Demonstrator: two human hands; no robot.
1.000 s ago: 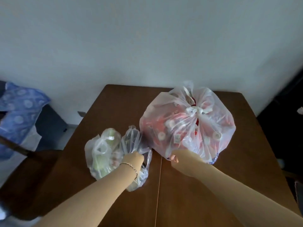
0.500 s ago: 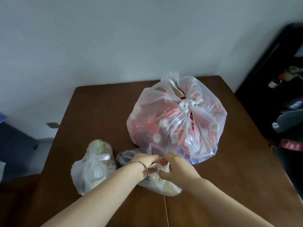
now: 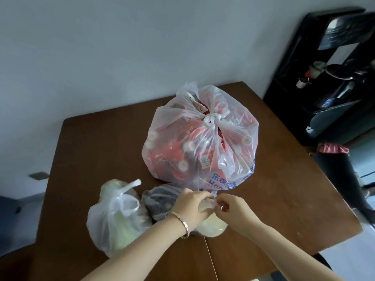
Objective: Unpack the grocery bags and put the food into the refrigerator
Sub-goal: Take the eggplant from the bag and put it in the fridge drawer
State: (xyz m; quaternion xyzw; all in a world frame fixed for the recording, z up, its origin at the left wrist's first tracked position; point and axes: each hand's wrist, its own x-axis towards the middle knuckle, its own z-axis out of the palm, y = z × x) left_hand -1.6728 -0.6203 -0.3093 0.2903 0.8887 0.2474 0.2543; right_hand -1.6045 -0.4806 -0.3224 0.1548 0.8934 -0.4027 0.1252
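Brown wooden table (image 3: 101,142) against a pale wall, a dark shelving unit (image 3: 332,78) at far right. Left hand (image 3: 189,207) and right hand (image 3: 233,209) both pinch the tied top of one small clear bag (image 3: 211,225) directly beneath the fingers. Three bags in all: a second small bag (image 3: 115,218) of pale green produce left of the fingers, and one large knotted bag (image 3: 200,145) of red packages just beyond them.

Thin glossy translucent plastic bags (image 3: 199,138), smooth matt brown wooden table (image 3: 97,147), metal bracelet (image 3: 183,224)
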